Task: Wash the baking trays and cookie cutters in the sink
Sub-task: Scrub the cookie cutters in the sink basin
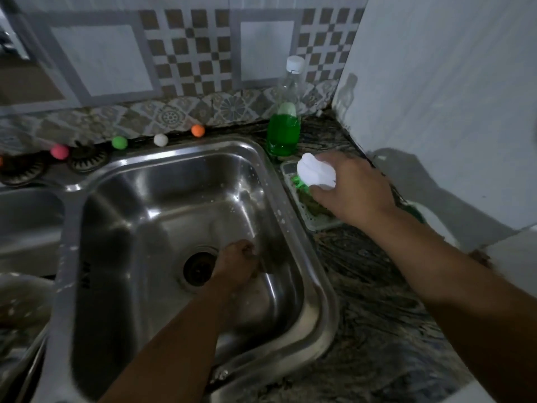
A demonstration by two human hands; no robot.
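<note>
A home kitchen. A steel sink (186,228) is sunk into a dark veined stone counter (374,301), with patterned tiles (186,56) on the wall behind it. A bottle (284,117) of green liquid stands on the counter by the sink, beside a small tray (316,222) with a scrubbing pad.

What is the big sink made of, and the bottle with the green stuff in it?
The sink looks like stainless steel: silvery, shiny, mirroring light and the arm. The bottle seems clear plastic, though it could be glass: you see tiles through its top and green liquid below. Its white cap looks like matte plastic.
</note>
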